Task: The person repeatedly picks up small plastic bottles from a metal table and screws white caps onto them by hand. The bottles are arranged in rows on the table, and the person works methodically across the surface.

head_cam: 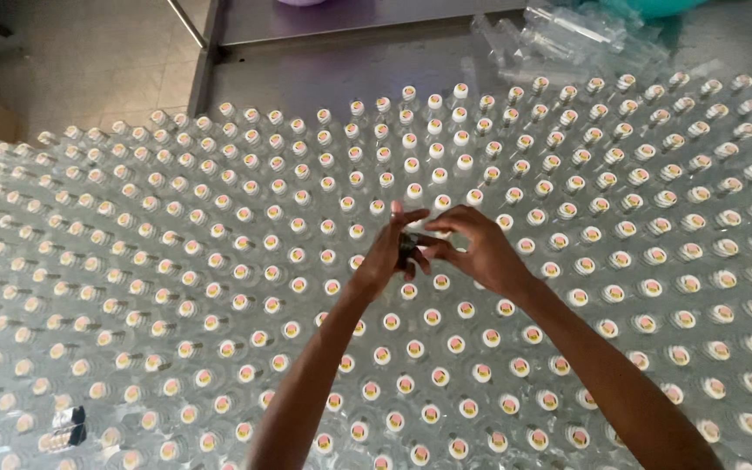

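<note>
- So both hands are meeting right over the middle of a huge field of clear plastic bottles (219,287) — rows and rows, each with a white cap showing a pinkish-orange spot.
- Left hand (389,252) is coming up from below, fingers curling around a small dark piece (406,250); can't really tell what it is, too small and half covered.
- Right hand (479,248) is reaching in from the right, thumb and fingertips pinching together at that same dark piece, so both hands are touching there.
- The piece is sitting just above the bottle tops, near the centre.
- Another small black-and-clear object (69,426) is lying among the bottles at lower left.
- Crumpled clear plastic wrap (559,35) is sitting on the grey floor past the far rows.
</note>
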